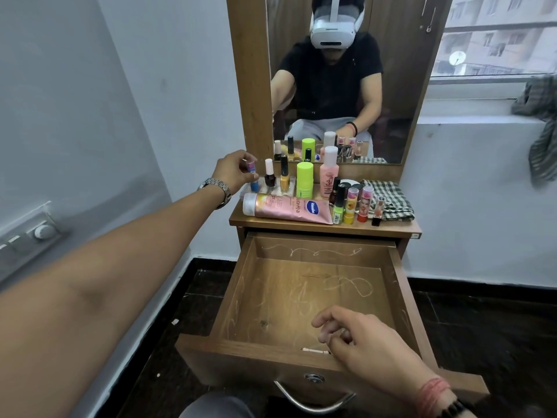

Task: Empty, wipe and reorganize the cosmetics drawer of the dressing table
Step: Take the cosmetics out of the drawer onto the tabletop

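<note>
The wooden drawer (241, 300) is pulled out and holds nothing but scratch marks and a small pale item near its front wall. My right hand (358, 336) hovers over the drawer's front right part, fingers loosely curled, holding nothing. My left hand (233, 170) reaches to the left end of the dressing table top (301, 226) and pinches a small blue bottle (252, 176) by its cap. Beside it stand nail polish bottles (284, 176), a green stick (304, 179), a pink bottle (328, 173), a pink Vaseline tube (289, 208) lying flat, and several lipsticks (358, 205).
A checked cloth (391, 194) lies at the right end of the top. The mirror (331, 86) stands behind the cosmetics. Another checked cloth (542, 122) hangs off the window ledge at right. A wall switch panel (33, 233) is at left. The drawer handle (313, 399) juts toward me.
</note>
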